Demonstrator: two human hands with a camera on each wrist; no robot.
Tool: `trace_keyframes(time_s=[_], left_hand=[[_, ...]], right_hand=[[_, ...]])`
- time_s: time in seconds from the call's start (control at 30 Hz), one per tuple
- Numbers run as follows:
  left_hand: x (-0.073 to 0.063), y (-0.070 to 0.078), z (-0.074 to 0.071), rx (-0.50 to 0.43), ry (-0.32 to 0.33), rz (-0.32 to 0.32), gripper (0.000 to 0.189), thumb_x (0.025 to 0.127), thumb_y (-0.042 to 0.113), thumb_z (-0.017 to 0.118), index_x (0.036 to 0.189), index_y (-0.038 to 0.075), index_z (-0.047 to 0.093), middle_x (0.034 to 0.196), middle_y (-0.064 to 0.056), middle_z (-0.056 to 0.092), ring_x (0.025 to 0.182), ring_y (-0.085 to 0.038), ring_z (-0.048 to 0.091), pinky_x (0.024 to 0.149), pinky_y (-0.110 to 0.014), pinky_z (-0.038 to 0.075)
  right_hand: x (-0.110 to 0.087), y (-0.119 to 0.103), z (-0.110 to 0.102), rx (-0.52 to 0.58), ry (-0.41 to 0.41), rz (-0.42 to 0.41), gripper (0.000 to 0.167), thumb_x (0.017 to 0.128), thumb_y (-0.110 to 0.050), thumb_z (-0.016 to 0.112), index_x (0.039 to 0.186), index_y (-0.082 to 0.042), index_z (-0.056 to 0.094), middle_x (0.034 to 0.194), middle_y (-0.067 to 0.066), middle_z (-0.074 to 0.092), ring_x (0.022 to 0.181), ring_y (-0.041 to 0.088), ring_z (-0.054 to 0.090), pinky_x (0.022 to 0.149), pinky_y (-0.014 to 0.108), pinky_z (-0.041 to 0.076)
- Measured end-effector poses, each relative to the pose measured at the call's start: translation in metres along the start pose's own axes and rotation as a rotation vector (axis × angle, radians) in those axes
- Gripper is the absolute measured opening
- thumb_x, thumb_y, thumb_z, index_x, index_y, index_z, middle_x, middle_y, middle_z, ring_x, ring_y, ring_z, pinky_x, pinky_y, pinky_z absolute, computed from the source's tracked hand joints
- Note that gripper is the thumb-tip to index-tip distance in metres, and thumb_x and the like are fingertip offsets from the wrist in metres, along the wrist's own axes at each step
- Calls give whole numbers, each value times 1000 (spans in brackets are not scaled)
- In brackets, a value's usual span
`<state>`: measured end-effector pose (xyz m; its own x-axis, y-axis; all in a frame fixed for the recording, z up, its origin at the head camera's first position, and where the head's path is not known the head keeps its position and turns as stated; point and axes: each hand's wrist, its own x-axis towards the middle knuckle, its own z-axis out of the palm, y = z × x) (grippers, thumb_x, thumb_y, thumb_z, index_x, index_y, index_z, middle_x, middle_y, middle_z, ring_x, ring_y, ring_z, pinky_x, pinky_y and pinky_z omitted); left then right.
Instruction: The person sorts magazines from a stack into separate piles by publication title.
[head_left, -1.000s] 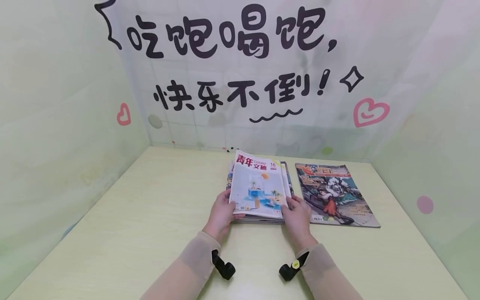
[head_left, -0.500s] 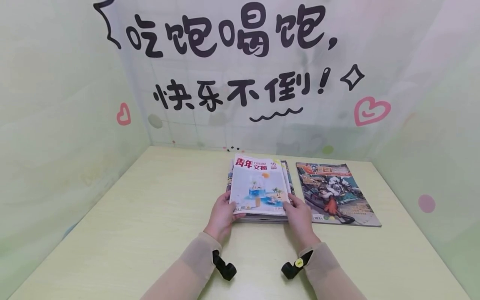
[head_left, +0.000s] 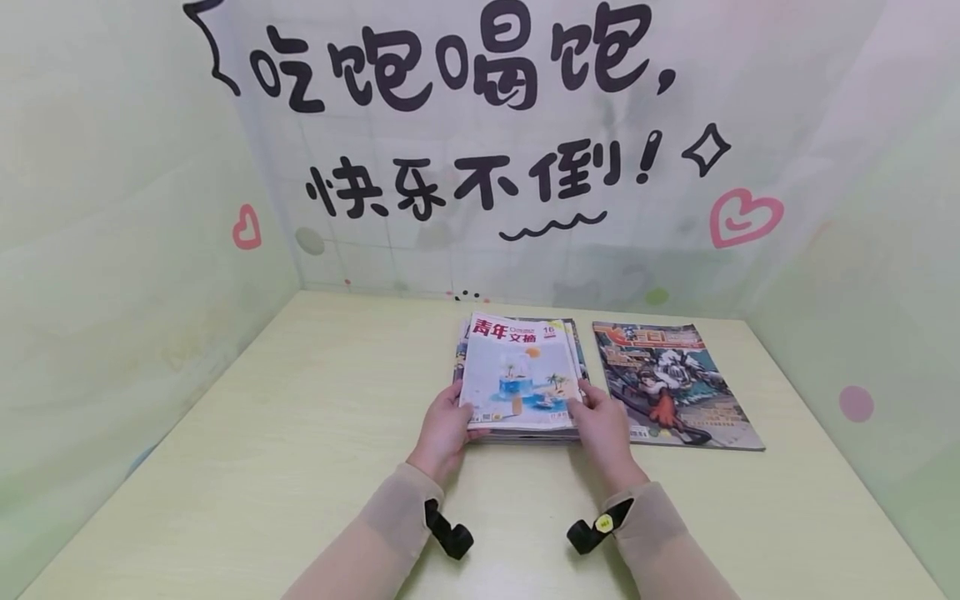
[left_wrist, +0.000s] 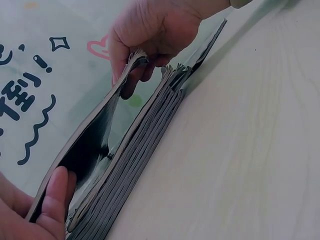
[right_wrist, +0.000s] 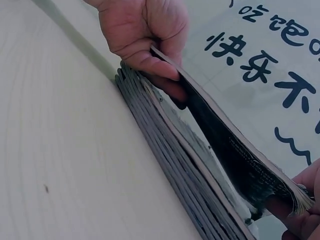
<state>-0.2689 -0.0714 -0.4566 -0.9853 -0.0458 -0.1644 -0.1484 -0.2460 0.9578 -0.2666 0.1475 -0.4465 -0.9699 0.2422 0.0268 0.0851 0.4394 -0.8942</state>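
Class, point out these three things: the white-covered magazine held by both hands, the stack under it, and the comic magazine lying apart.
white-covered magazine (head_left: 520, 375), head view, cover middle.
stack (left_wrist: 131, 170), left wrist view, page edges.
comic magazine (head_left: 675, 387), head view, cover middle.

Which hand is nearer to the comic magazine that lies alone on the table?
Right. The right hand grips the top magazine of the stack just beside the comic magazine; the left hand holds that magazine's far corner, across the stack.

Lower magazines in stack (head_left: 517, 435) hidden under top magazine (head_left: 519, 375); small print on its cover unreadable.
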Motion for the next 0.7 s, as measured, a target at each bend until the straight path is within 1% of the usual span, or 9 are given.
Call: trace_keyframes(time_s=[0.07,0.13,0.3,0.4,0.43,0.5,0.57,0.63,0.7], left_hand=[[0,1,0,3,4,5,58,96,-5,35,151,0,20,140,-20,46,94,-23,62,67,-32,57],[0,2,0,5,2,16,57,96,-5,36,151,0,22,139,-20,47,91,-23,62,66,-32,57],[0,4,0,17,-15,45,55,96,-4,36,150,1,26,136,-19,51,91,-23,63,65,-32,57],[1,5,1,21,-26,55,53,97,-4,36,149,2,28,134,-17,52,92,-23,64,65,-32,56],[1,5,1,23,-28,58,53,97,-3,35,149,2,28,134,-17,53,93,-23,64,65,-32,56],[1,6,0,27,-28,59,53,98,-3,35,150,4,29,133,-16,53,92,-22,64,64,-32,56],[1,6,-2,33,-25,56,53,98,-2,34,150,5,28,133,-16,54,92,-22,64,64,-32,56],[1,7,-4,35,-18,56,54,98,-3,34,151,6,27,134,-17,53,91,-22,64,63,-32,56],[1,7,-7,37,-14,54,55,99,-3,33,152,5,25,137,-19,50,91,-22,63,64,-32,56]], right_hand=[[-1,-3,-2,30,-10,0,51,88,-19,61,136,-6,54,86,6,52,71,18,45,56,26,36],[-1,-6,-4,79,-30,16,52,89,-19,61,138,-6,52,90,6,51,70,16,43,54,23,36],[0,-9,-7,239,-94,101,56,92,-13,58,145,-5,42,106,8,48,87,16,44,59,18,39],[2,-10,-7,310,-122,149,59,92,-8,57,148,-5,36,116,7,45,101,17,41,67,15,40],[2,-10,-8,313,-127,152,59,92,-7,57,148,-4,35,117,8,44,103,17,40,68,15,39],[3,-10,-7,319,-137,158,60,92,-5,56,148,-3,34,114,8,43,102,17,40,67,16,41],[2,-10,-5,324,-140,152,60,92,-3,55,148,-3,35,108,8,42,95,17,43,63,18,44],[1,-11,-2,334,-144,136,60,91,-1,55,148,-3,35,99,8,40,85,17,43,57,21,45],[-1,-12,2,337,-143,119,60,91,0,55,147,-3,36,96,8,41,79,15,44,55,23,46]])
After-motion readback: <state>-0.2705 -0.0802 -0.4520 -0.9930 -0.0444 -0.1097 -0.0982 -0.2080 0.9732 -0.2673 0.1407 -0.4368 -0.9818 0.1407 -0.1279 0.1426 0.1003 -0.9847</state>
